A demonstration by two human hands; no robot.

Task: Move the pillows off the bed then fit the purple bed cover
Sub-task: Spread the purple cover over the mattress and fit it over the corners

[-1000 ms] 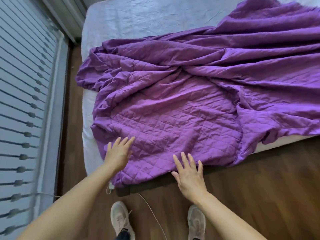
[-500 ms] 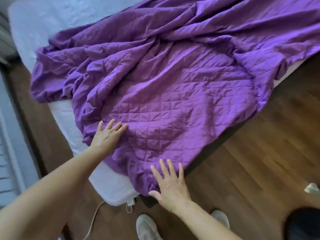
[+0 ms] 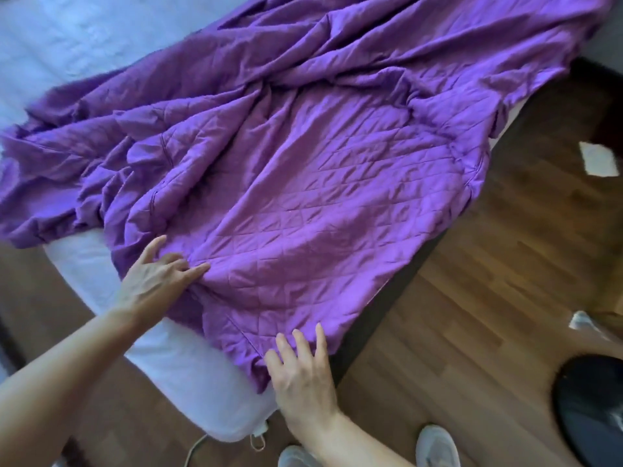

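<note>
- Fingers [image 3: 197, 268] of the left hand [image 3: 158, 284] are fanned out and a bit bent, lying on the quilted fabric just in from the mattress's left edge. As far as I can tell they're not clamped on anything.
- Fingers [image 3: 319, 338] of the right hand [image 3: 303, 379] are straight and slightly apart, tips resting on the hem right at the near corner. No grip there either.
- The purple bed cover [image 3: 303, 197] lies crumpled across the mattress [image 3: 188, 372], with heavy folds toward the far side and one corner draped over the near corner. White mattress shows bare along the left edge and at the far-left corner.
- No pillows in view, so my guess is that part's done and this is the fitting step: lining the cover's corner up with the mattress corner.
- Next move probably needs an actual grip: curl the fingers under the hem and tug that corner down over the mattress corner toward the dark bed base [image 3: 387, 311]. After that, pull the folds flat toward the far edge.
- Around it: wood floor [image 3: 472, 332], a grey shoe [image 3: 436, 444], a cable [image 3: 195, 448] by the near corner, and a white scrap [image 3: 598, 160] off to the right.
</note>
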